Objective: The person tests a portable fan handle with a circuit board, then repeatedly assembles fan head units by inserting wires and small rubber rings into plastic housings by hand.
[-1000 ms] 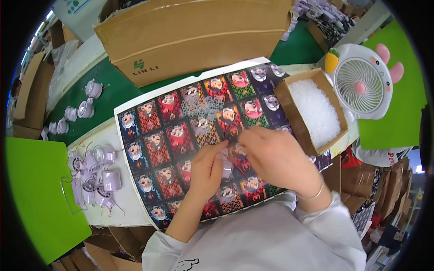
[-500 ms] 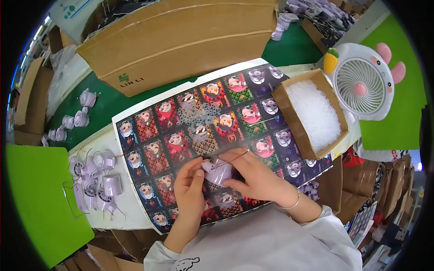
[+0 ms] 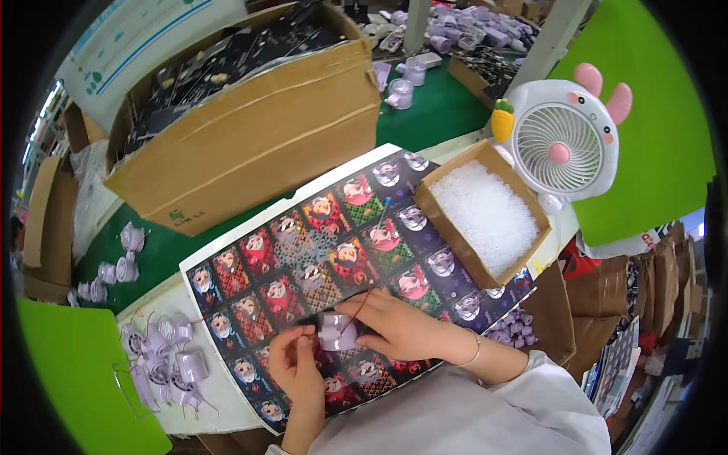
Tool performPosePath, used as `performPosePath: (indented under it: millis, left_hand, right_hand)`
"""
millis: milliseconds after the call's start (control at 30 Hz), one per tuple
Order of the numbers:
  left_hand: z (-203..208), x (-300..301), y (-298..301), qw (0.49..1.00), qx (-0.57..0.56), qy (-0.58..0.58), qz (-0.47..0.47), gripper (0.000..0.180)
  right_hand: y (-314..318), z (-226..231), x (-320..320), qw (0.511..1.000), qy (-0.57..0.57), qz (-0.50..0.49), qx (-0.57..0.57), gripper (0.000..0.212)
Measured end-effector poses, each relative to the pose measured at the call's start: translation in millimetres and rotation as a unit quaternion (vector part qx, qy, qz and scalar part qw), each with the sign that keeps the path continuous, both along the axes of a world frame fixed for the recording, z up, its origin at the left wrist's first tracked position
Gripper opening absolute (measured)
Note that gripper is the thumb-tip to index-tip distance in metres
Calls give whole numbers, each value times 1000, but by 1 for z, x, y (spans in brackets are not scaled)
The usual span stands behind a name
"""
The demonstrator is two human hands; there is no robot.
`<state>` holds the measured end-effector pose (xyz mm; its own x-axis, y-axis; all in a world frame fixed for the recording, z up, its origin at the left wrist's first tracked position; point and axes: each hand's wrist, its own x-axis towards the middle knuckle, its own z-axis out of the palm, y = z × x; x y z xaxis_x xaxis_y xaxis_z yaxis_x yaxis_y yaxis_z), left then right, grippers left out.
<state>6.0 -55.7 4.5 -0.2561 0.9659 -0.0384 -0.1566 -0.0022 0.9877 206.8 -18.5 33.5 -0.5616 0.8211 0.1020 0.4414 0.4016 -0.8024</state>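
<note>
A small lilac plastic housing [image 3: 334, 338], round and glossy with thin reddish wires, sits over the printed sheet [image 3: 296, 282]. My right hand [image 3: 398, 327] grips it from the right, thumb below and fingers above, with the wires running beside the fingers. Just left of the housing, my left hand [image 3: 297, 368] has its thumb and forefinger pressed together; what they pinch, if anything, is too small to make out. Small clear rings [image 3: 307, 244] lie scattered farther up the sheet. A thin stick with a blue tip [image 3: 387, 203] rests near its far side.
Several wired lilac housings [image 3: 192, 367] are heaped at left, others [image 3: 127, 267] on the green surface. A large carton [image 3: 258, 140] of dark parts stands behind. At right are a box of tiny clear pieces [image 3: 485, 220] and a white fan [image 3: 561, 148] with pink ears.
My left hand has come away from the housing, its fingertips now pinched beside it. My right hand still holds the housing, now turned. The view has shifted, showing more of the large carton's contents.
</note>
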Motion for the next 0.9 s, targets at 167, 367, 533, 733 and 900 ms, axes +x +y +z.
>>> performPosePath:
  millis: [167,367,533,733,900]
  left_hand:
    - [-2,-1,-3,960,182,208,-40,51]
    - [3,-5,1,896,302,313,-88,79]
    - [4,0,-2,937,248,243,-47,70]
    - [18,-2,5,907,207,354,-98,22]
    - [18,-2,15,891,254,361,-110,18]
  right_hand:
    - [-3,-4,-2,1000,11,-23,-2,52]
    - [-4,-6,-3,999,17,-31,5,51]
    - [-9,-1,1,998,20,-56,1,49]
    - [-50,92,91,948,-7,-227,224,24]
    - [-122,127,312,462,-39,-734,497,35]
